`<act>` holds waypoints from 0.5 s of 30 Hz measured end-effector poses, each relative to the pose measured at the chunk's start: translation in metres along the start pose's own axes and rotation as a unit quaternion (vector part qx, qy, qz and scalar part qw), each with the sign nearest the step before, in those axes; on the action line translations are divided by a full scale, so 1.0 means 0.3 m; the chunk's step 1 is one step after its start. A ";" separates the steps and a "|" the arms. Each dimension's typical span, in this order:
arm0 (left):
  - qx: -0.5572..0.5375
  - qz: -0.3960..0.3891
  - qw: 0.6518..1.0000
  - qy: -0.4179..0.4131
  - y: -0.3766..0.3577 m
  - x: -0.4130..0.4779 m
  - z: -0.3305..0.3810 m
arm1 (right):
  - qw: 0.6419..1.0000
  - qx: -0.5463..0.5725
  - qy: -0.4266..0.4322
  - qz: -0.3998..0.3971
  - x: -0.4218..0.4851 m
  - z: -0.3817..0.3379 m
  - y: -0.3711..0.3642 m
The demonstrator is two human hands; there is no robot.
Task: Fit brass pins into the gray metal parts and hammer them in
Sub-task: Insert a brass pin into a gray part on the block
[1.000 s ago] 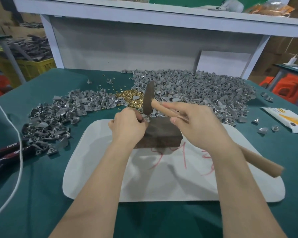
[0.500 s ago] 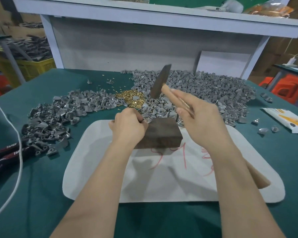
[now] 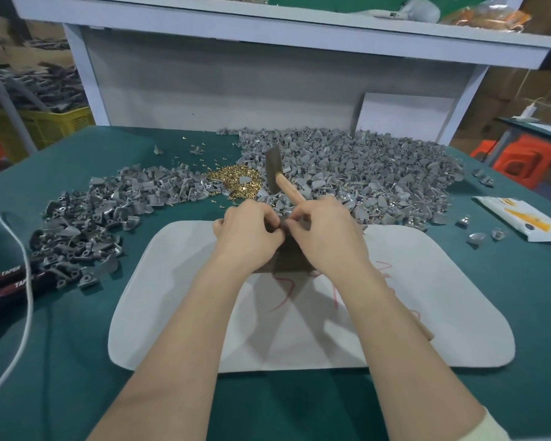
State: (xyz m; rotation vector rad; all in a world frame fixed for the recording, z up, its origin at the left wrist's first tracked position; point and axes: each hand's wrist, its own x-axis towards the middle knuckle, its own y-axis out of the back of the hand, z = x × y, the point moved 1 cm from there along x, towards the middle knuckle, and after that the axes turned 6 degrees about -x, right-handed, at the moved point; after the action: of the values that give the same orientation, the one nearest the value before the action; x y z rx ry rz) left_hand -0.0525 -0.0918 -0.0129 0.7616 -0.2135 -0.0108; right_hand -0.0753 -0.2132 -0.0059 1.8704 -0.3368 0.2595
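Both hands crowd over a dark rectangular block (image 3: 288,264) on the white rounded board (image 3: 427,297), hiding its top. The right hand (image 3: 328,240) grips a wooden-handled hammer (image 3: 273,168), its flat steel head raised. The left hand (image 3: 247,235) is curled, and I cannot tell what it holds. Behind, glittering brass pins (image 3: 236,183) lie between jagged heaps of dull gray metal parts (image 3: 379,167). Red-and-black pliers (image 3: 10,272) and a white cable (image 3: 30,281) lie to the left.
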 end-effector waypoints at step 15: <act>0.035 0.024 0.999 -0.007 -0.021 -0.003 0.018 | 0.999 -0.026 -0.002 0.021 0.010 -0.003 -0.015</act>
State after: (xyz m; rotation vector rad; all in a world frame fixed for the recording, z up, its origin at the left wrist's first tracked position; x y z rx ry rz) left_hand -0.0540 -0.1000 -0.0137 0.8251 -0.2472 0.0373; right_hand -0.0709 -0.2112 -0.0087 1.8138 -0.3819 0.2733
